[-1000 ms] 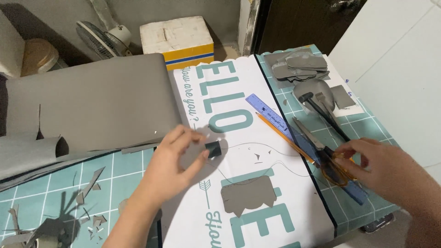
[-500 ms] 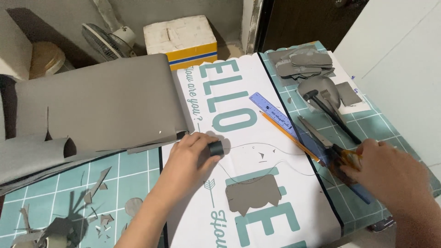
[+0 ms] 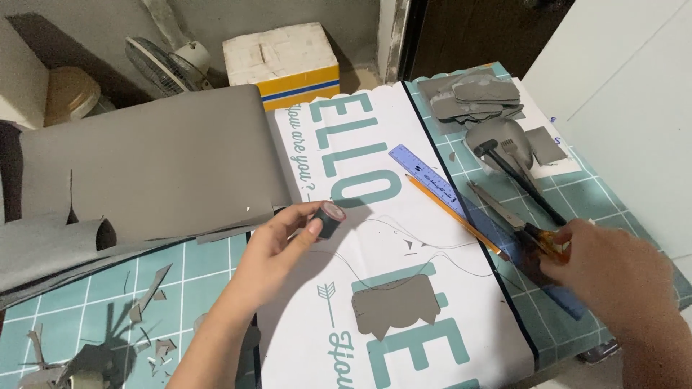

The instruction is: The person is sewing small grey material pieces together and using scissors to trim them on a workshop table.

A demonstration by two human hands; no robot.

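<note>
Left hand grips a small dark spool of thread (pink end cap) between thumb and fingers, held over the left edge of a white poster with teal lettering. Right hand closes on orange-handled scissors at the poster's right edge. A purple ruler and pencil lie diagonally just beside them. A grey cut-out piece sits on the poster. Underneath: teal gridded cutting mat, grey scraps lower left, big grey sheet curling at left. Stacked grey cut pieces and a mallet far right. Behind the table: fan, white-and-yellow box, bare wall.
</note>
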